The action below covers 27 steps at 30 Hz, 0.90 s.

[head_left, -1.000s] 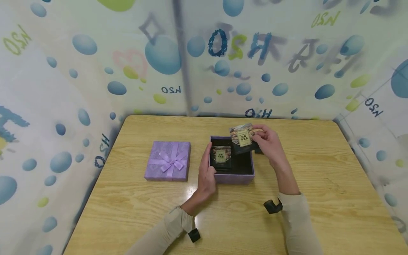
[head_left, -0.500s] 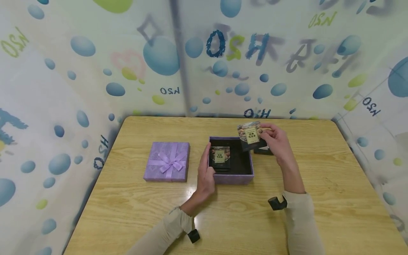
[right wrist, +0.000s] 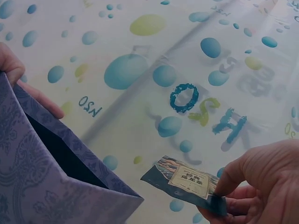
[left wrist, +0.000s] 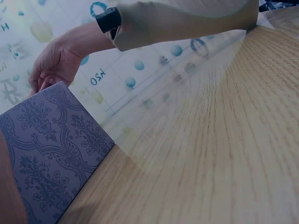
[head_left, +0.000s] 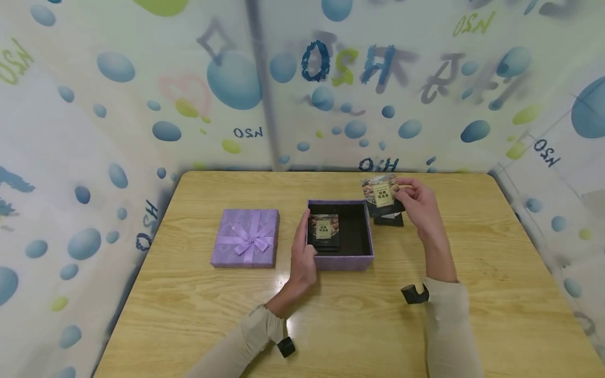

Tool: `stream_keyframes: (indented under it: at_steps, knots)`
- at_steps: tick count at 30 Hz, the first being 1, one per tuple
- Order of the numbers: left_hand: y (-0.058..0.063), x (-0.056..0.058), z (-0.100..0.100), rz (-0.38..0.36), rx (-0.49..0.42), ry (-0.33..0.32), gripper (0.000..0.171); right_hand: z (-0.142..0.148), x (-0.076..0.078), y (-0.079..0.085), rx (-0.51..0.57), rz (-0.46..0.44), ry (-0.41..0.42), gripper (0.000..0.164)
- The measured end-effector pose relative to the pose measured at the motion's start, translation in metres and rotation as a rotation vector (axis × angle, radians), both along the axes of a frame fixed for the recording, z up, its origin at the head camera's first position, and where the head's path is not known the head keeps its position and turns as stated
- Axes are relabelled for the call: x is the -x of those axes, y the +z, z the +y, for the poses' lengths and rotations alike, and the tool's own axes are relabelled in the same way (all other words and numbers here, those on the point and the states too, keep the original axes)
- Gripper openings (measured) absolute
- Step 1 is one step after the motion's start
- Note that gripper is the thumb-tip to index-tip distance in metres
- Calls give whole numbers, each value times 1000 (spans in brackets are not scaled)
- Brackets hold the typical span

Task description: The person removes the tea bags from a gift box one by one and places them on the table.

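Near edge of the wooden table (head_left: 359,328): two beige sleeves (head_left: 451,325), each with a black device (head_left: 285,347) at the cuff. Beyond the cuffs, left hand (head_left: 302,255) grips the left wall of a purple box (head_left: 344,263): fingers run along the outer face, thumb bent at the near-left rim. Box sits upright on the table, top uncovered, longer left to right than front to back in the head view. Contents: one printed packet (head_left: 324,231) lying face up in the left half, a dark edge showing under it (count beneath cannot be told); black floor visible at right. Purple lid (head_left: 224,254) rests flat to the left, well apart from the box, its ribbon bow (head_left: 251,241) uppermost. Just right of the box, a dark flat item (head_left: 389,219) lies on the table, partly hidden; print not legible. Above it, right hand (head_left: 420,205) pinches the held packet (head_left: 381,197) by its right edge, thumb on the printed face. Held packet is in the air; top edge points to the far wall (head_left: 288,126), leaning slightly left; black strip toward the person. Outline nearly square; long axis cannot be told.
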<state>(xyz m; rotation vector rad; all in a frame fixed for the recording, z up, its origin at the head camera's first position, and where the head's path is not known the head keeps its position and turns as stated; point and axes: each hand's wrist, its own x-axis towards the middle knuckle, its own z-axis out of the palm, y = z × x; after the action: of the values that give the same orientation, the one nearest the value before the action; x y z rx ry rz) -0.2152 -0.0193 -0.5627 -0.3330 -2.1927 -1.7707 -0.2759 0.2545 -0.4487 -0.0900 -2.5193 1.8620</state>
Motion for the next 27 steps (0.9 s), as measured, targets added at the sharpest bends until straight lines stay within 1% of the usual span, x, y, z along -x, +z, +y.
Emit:
stream_keyframes:
  at_steps: [8, 17, 23, 27]
  knots:
    - [0, 0, 0, 3, -2, 1, 91, 13, 1, -1, -39, -42, -88, 47]
    - [-1, 1, 0, 8, 0, -2, 92, 31, 2, -6, -101, -72, -180, 48]
    - [0, 1, -1, 1, 8, 7, 91, 39, 3, -9, -115, -52, -205, 46]
    - [0, 0, -1, -1, 5, 5, 92, 45, 4, -15, -122, -48, -205, 46]
